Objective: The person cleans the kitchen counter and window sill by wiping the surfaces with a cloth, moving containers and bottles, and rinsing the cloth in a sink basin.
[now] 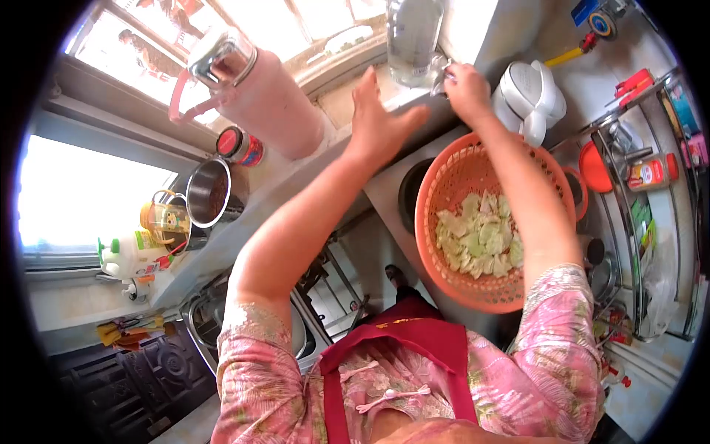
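Note:
My left hand (381, 122) is raised over the window ledge with its fingers apart and nothing in it. My right hand (467, 90) is closed on a small crumpled shiny wrapper (440, 74), just beside a large clear bottle (414, 41) of see-through liquid or glass. What the wrapper is made of is too small to tell. Below my right forearm sits an orange plastic colander (436, 259) holding torn pale-green cabbage leaves (481, 233). A white lidded jug (529, 92) stands right of my right hand.
On the ledge at left stand a pink thermos jug (277, 96), a red-lidded jar (238, 146), a steel pot (209, 192) and a white bottle with a green cap (133, 253). A metal rack (632, 244) with seasoning containers lines the right wall.

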The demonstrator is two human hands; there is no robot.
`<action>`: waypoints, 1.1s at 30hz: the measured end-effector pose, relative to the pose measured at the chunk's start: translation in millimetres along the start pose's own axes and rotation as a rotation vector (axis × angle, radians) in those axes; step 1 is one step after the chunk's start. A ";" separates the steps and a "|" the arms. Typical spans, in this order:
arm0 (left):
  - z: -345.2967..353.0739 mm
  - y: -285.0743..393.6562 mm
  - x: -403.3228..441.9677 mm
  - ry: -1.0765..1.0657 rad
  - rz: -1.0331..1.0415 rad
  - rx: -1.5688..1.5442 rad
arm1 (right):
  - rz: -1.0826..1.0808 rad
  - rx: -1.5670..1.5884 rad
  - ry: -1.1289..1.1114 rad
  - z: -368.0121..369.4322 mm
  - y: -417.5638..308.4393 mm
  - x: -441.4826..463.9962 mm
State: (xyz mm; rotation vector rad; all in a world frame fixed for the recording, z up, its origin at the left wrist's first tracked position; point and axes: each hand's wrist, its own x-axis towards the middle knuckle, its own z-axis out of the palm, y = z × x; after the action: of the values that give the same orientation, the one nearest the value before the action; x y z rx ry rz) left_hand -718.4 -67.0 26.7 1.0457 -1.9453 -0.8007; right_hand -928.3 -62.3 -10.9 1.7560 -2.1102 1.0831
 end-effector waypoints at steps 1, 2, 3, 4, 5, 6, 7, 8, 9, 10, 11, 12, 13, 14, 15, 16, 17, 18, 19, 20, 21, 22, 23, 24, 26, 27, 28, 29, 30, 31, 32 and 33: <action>5.2 4.8 25.6 0.029 0.040 0.021 | -0.022 -0.130 -0.118 13.4 2.9 2.3; 14.1 7.1 48.9 0.064 0.028 0.026 | -0.042 -0.261 -0.236 28.3 5.8 2.6; 20.7 8.3 66.9 0.061 0.043 0.010 | -0.105 -0.289 -0.163 41.7 4.7 -1.5; 26.9 8.8 81.2 0.054 0.055 -0.006 | -0.164 -0.316 -0.091 48.7 0.6 -7.7; 34.4 5.7 93.5 0.071 0.097 -0.059 | -0.156 -0.329 -0.106 41.9 -7.1 -9.3; 43.3 -0.6 101.6 0.084 0.134 -0.114 | -0.182 -0.284 -0.098 39.3 -3.6 -10.4; 51.5 -5.7 108.1 0.095 0.173 -0.170 | -0.206 -0.241 -0.090 37.5 1.8 -10.4; 58.9 -11.2 114.2 0.112 0.170 -0.217 | -0.228 -0.198 -0.080 35.9 6.7 -9.7; 64.4 -18.0 119.5 0.126 0.168 -0.261 | -0.204 -0.205 -0.104 37.4 7.9 -9.0; 66.5 -19.4 122.6 0.137 0.163 -0.305 | -0.186 -0.210 -0.096 39.1 7.3 -7.0; 66.1 -22.1 125.2 0.118 0.151 -0.267 | -0.166 -0.214 -0.089 40.7 5.8 -5.7; 64.5 -25.8 126.7 0.100 0.177 -0.278 | -0.147 -0.220 -0.083 41.8 3.9 -4.1; 60.4 -25.4 126.3 0.083 0.203 -0.290 | -0.140 -0.254 -0.088 42.7 2.7 -1.1; 56.7 -26.1 124.7 0.063 0.225 -0.301 | -0.131 -0.285 -0.097 43.5 0.9 1.0; 55.3 -27.9 122.9 0.037 0.206 -0.366 | -0.121 -0.320 -0.108 43.3 -0.3 1.7; 57.4 -27.6 121.4 0.029 0.212 -0.426 | -0.106 -0.332 -0.112 42.4 -1.5 2.8; 58.0 -27.0 120.1 0.030 0.218 -0.484 | -0.101 -0.343 -0.117 41.7 -3.7 5.3; 57.1 -27.3 119.3 0.035 0.225 -0.540 | -0.100 -0.351 -0.119 42.2 -5.2 7.6; 54.6 -29.3 122.6 0.052 0.250 -0.425 | -0.079 -0.344 -0.112 44.5 -5.4 9.2; 54.0 -30.1 125.8 0.044 0.221 -0.403 | -0.055 -0.337 -0.101 47.2 -4.9 11.3; 54.9 -30.7 129.6 0.031 0.190 -0.382 | -0.027 -0.329 -0.091 50.6 -4.7 13.3; 55.6 -28.5 131.0 0.015 0.159 -0.362 | -0.023 -0.326 -0.073 52.9 -4.3 14.0; 56.9 -29.9 131.7 -0.005 0.152 -0.388 | -0.019 -0.325 -0.056 54.6 -3.4 15.1; 56.7 -30.0 130.7 0.016 0.147 -0.348 | -0.018 -0.326 -0.038 56.2 -1.5 17.6; 52.9 -24.8 124.8 0.059 0.145 -0.268 | -0.105 -0.194 0.001 72.2 11.7 26.7; 48.1 -21.9 118.3 0.090 0.137 -0.198 | -0.145 -0.127 0.022 79.9 19.1 28.4; 45.0 -19.0 111.2 0.145 0.133 -0.120 | -0.185 -0.090 0.019 79.7 18.9 29.1; 42.5 -16.7 105.2 0.203 0.130 -0.041 | -0.226 -0.052 0.017 79.5 15.4 29.7; 39.7 -16.7 101.1 0.260 0.121 0.039 | -0.267 -0.012 0.010 79.6 11.0 26.6; 38.3 -29.1 98.5 0.317 0.156 0.072 | -0.273 -0.018 -0.077 64.5 0.2 23.0; 34.2 -29.5 97.3 0.319 0.160 0.068 | -0.265 -0.024 -0.021 62.7 -1.9 21.0; 30.0 -29.0 94.2 0.322 0.163 0.061 | -0.258 -0.033 0.034 61.9 -3.0 20.6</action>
State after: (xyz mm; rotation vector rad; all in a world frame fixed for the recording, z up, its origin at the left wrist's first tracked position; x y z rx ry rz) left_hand -767.0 -157.5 19.7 0.9701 -1.7595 -0.4539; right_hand -912.9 -117.6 -42.3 1.9142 -1.8077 0.9931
